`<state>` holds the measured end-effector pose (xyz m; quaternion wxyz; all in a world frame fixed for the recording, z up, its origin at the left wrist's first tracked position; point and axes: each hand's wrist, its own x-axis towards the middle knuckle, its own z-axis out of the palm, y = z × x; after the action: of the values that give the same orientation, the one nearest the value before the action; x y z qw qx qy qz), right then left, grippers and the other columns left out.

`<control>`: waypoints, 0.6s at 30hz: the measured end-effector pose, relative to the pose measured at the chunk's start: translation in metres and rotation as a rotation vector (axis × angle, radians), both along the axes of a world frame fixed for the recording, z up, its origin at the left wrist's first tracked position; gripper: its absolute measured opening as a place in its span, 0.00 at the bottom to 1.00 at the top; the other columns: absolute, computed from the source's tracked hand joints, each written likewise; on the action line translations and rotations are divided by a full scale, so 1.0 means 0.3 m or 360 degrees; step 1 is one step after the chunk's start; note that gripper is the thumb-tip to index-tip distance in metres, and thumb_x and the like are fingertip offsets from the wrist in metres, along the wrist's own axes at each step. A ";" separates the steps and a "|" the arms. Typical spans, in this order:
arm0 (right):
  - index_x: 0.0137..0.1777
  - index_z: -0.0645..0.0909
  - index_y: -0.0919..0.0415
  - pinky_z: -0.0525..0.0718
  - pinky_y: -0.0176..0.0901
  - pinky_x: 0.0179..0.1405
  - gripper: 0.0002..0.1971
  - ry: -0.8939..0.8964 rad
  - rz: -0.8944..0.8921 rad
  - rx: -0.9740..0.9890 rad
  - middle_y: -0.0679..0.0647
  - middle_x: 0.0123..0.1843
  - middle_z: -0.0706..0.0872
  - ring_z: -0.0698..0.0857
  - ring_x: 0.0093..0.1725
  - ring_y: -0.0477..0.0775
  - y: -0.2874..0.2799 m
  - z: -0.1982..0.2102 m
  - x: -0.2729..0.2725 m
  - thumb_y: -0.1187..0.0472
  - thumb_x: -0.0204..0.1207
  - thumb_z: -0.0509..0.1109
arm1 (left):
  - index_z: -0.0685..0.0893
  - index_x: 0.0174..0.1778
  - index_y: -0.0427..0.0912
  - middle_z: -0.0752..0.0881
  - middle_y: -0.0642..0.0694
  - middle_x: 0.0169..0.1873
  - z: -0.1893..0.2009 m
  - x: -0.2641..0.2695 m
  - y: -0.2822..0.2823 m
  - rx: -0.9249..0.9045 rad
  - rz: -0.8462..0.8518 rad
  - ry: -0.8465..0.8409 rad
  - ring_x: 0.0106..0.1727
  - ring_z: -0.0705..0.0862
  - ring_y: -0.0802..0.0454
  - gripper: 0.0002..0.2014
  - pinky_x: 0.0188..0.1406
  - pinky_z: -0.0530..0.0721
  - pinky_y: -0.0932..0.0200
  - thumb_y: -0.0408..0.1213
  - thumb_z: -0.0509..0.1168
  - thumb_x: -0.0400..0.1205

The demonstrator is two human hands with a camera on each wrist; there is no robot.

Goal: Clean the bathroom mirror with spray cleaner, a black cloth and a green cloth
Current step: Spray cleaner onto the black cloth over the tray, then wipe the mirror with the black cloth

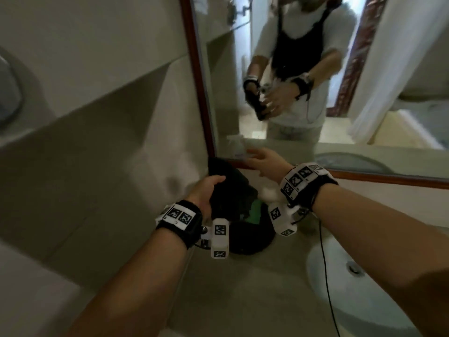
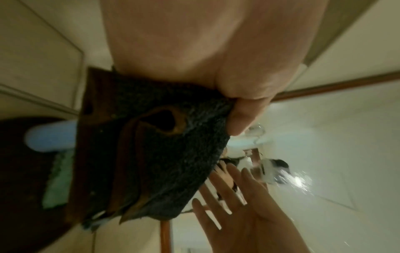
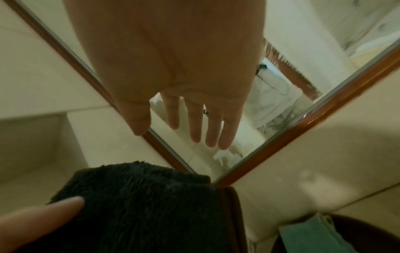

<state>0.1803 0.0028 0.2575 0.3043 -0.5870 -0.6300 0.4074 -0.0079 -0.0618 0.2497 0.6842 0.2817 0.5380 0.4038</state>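
Observation:
My left hand [image 1: 211, 190] grips a folded black cloth [image 1: 229, 188] and holds it up near the lower left corner of the wood-framed mirror [image 1: 315, 57]. In the left wrist view its thumb [image 2: 244, 116] pinches the black cloth [image 2: 164, 154]. My right hand [image 1: 261, 158] hovers beside the cloth with straight, spread fingers [image 3: 195, 125] and holds nothing. A green cloth [image 1: 255, 212] lies in a dark round bowl [image 1: 252, 242] under my hands. A blurred pale blue bottle-like shape [image 2: 49, 137] shows in the bowl.
The bowl stands on a beige counter [image 1: 230, 288], with a round sink [image 1: 352, 283] to its right. A thin black cable [image 1: 325, 263] hangs from my right wrist over the sink. Tiled wall [image 1: 97, 93] lies left of the mirror frame [image 1: 194, 69].

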 end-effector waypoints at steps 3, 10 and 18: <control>0.77 0.74 0.55 0.80 0.45 0.43 0.23 0.0048 -0.0108 -0.0104 0.56 0.57 0.86 0.84 0.50 0.53 -0.106 0.071 0.111 0.51 0.84 0.67 | 0.84 0.66 0.34 0.90 0.33 0.56 0.054 0.117 0.021 0.0099 -0.0221 -0.0019 0.57 0.89 0.33 0.18 0.64 0.84 0.37 0.43 0.64 0.86; 0.67 0.80 0.47 0.83 0.59 0.64 0.21 0.0207 -0.0399 -0.0303 0.57 0.61 0.88 0.86 0.59 0.60 -0.379 0.153 0.424 0.37 0.81 0.64 | 0.82 0.67 0.37 0.88 0.32 0.59 0.171 0.448 -0.056 0.0342 -0.0624 0.0064 0.60 0.86 0.31 0.15 0.64 0.83 0.34 0.38 0.65 0.86; 0.69 0.79 0.60 0.82 0.61 0.68 0.26 0.0590 -0.0580 -0.0266 0.63 0.63 0.85 0.85 0.62 0.64 -0.674 0.276 0.757 0.40 0.82 0.66 | 0.75 0.77 0.40 0.84 0.34 0.66 0.282 0.824 -0.197 0.0792 -0.0878 0.0134 0.65 0.84 0.33 0.24 0.69 0.80 0.32 0.31 0.67 0.83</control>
<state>0.4074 -0.1994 0.3402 0.4332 -0.6292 -0.4117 0.4970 0.2392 -0.1208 0.3343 0.6552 0.5901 0.3549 0.3107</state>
